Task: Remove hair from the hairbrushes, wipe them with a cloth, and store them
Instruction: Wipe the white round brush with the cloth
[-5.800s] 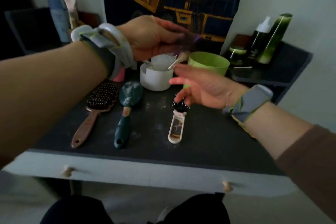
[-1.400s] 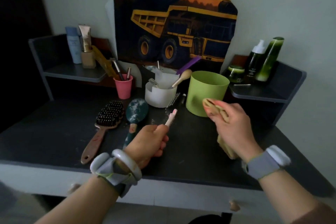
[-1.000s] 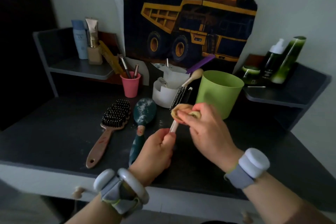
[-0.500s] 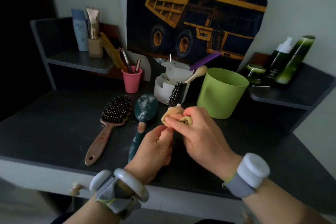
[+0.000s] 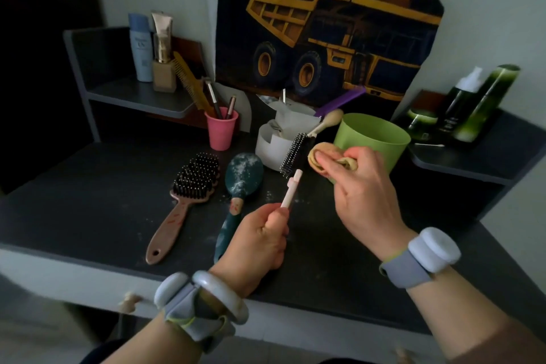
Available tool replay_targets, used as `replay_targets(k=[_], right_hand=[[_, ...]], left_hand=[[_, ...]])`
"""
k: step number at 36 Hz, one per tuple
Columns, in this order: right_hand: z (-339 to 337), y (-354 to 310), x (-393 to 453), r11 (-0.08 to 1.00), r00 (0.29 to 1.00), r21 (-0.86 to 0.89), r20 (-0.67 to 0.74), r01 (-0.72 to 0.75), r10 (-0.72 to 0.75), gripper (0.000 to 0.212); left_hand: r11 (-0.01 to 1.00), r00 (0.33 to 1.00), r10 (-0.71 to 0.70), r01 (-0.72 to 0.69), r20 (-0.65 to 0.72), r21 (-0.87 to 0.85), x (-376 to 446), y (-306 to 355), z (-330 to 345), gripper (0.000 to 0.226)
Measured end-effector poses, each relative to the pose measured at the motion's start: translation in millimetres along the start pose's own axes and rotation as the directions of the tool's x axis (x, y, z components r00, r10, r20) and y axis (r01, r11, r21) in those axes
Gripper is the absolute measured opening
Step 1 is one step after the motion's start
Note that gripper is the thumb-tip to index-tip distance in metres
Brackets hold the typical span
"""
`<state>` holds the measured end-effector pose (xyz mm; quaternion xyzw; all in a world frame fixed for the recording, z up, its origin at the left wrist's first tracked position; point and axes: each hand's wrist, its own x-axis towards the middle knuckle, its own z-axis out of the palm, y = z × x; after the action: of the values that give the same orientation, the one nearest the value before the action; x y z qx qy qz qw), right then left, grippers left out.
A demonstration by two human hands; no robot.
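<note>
Head view: half a second ago my cloth (image 5: 325,156) was wrapped on the small round brush (image 5: 291,173); now it has slid off right, so I judge that pass finished. Left of centre, my left hand (image 5: 260,241) grips the brush's pale handle, bristles tilted up toward centre frame. My right hand (image 5: 359,186) pinches the bunched cloth just beside the bristles, above the counter (image 5: 88,192).
</note>
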<state>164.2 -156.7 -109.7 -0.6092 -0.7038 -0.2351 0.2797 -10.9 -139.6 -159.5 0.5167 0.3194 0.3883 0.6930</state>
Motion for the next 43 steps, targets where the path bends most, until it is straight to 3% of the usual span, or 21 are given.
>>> replay_targets(k=[6, 10, 19, 30, 37, 43], right_hand=[[5, -23, -13, 0.983, 0.989, 0.172, 0.115, 0.07, -0.091, 0.049], [6, -30, -21, 0.976, 0.976, 0.184, 0.156, 0.12, -0.15, 0.048], [2, -13, 3, 0.994, 0.987, 0.096, 0.156, -0.044, 0.029, 0.058], [1, -42, -28, 0.968, 0.956, 0.246, 0.273, 0.041, -0.11, 0.06], [-6, -31, -20, 0.983, 0.973, 0.158, 0.199, 0.09, -0.121, 0.054], [-7, -4, 7, 0.999, 0.994, 0.043, 0.107, -0.002, -0.002, 0.059]], left_hand=[[1.0, 1.0, 0.018, -0.018, -0.016, -0.021, -1, 2, 1, 0.023], [0.999, 1.0, 0.011, -0.012, -0.029, -0.052, -2, 3, 0, 0.02], [0.998, 1.0, 0.007, -0.006, 0.008, -0.065, -3, 2, 0, 0.019], [0.997, 1.0, 0.014, -0.014, -0.006, -0.074, -3, 2, -2, 0.025], [0.999, 0.999, -0.001, 0.003, 0.046, -0.055, -5, 4, -3, 0.026], [0.999, 0.997, -0.011, 0.015, 0.083, -0.05, -7, 6, -4, 0.027]])
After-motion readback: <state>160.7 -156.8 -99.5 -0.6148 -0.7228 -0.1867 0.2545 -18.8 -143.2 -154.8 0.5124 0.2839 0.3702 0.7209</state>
